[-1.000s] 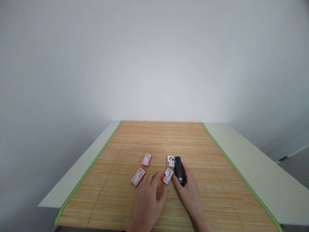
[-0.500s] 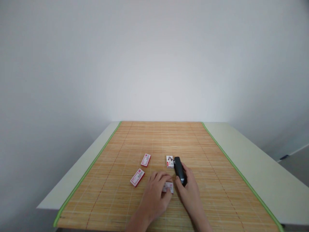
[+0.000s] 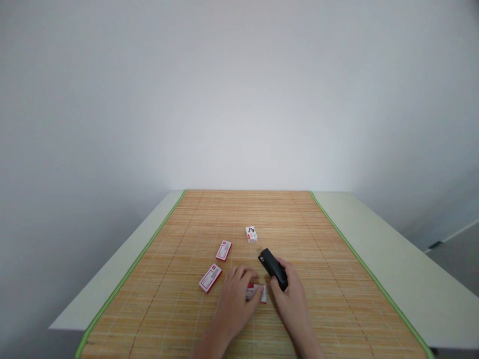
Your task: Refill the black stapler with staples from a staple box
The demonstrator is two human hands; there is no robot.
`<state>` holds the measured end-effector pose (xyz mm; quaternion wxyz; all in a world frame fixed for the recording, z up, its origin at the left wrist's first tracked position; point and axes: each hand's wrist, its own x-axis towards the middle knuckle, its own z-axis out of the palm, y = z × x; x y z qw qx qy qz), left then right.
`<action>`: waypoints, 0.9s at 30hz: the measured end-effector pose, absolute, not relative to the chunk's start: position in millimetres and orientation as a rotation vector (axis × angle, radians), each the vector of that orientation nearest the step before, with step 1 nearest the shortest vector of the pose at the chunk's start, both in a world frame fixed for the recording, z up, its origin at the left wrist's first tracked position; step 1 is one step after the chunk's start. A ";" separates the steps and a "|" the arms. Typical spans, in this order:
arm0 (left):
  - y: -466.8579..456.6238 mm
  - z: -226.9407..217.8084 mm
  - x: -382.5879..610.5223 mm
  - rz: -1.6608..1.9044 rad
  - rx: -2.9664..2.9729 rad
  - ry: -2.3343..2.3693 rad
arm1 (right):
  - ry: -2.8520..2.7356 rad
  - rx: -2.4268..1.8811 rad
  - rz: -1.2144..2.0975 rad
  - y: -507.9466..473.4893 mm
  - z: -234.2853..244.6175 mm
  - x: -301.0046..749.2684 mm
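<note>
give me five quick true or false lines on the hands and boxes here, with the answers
1. The right hand grips a slim black stapler. True.
2. The slatted bamboo mat has blue side edging. False: on the mat it is green.
3. The left hand partly covers a flat red-and-white cardboard box. True.
4. The small white box with a dark printed picture is the one nearest the person. False: it is the farthest of the four.
5. Two more red-and-white boxes lie farther left. True.
</note>
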<state>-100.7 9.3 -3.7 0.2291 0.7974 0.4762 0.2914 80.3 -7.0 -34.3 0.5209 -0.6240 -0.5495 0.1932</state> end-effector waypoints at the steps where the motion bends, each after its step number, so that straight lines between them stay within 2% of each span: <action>1: 4.8 -0.9 -104.4 0.795 2.199 1.286 | -1.331 -1.495 0.459 -7.0 -32.3 79.8; 5: -4.2 5.4 -114.6 0.819 2.158 1.218 | -1.468 -1.446 0.434 -3.0 -22.4 78.0; 10: -6.8 -4.8 -116.7 0.906 2.163 1.411 | -1.617 -1.413 0.412 16.6 -17.0 78.2; 17: -12.2 -21.8 -114.1 0.848 2.347 1.564 | -1.734 -1.328 0.461 36.1 -16.7 78.3; 27: -13.2 -17.3 -110.2 0.807 2.429 1.665 | -1.823 -1.374 0.345 35.1 -14.0 74.1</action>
